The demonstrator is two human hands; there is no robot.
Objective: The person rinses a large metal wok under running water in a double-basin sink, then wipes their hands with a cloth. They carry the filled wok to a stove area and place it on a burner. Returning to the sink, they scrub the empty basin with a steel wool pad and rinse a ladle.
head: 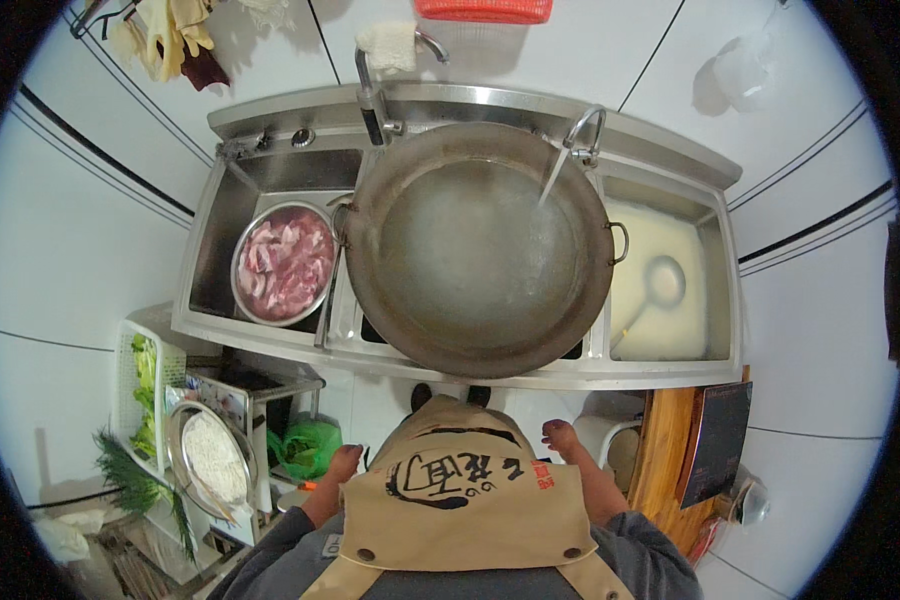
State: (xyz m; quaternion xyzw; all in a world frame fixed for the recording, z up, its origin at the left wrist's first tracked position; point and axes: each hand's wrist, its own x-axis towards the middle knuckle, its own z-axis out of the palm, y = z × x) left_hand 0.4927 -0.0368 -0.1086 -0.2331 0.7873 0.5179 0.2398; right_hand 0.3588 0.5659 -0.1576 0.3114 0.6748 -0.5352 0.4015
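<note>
My left hand (347,459) hangs by the left side of the tan apron (487,517), its fingers curled and partly hidden. On the other side, my right hand (560,437) is loosely bent beside the apron; I see no object in it. Both hands are below the sink's front edge. Before me a large metal wok (360,300) rests across the middle of the stainless steel sink (450,375). Cloudy water (472,255) fills much of it, and a stream runs in from the right faucet (589,124).
In the left basin stands a metal bowl (238,304) of raw meat pieces (285,262). A ladle (665,283) lies in pale liquid (682,330) in the right basin. Leafy greens (144,390) and a bowl of white food (214,457) sit left; a wooden board (649,457) is right.
</note>
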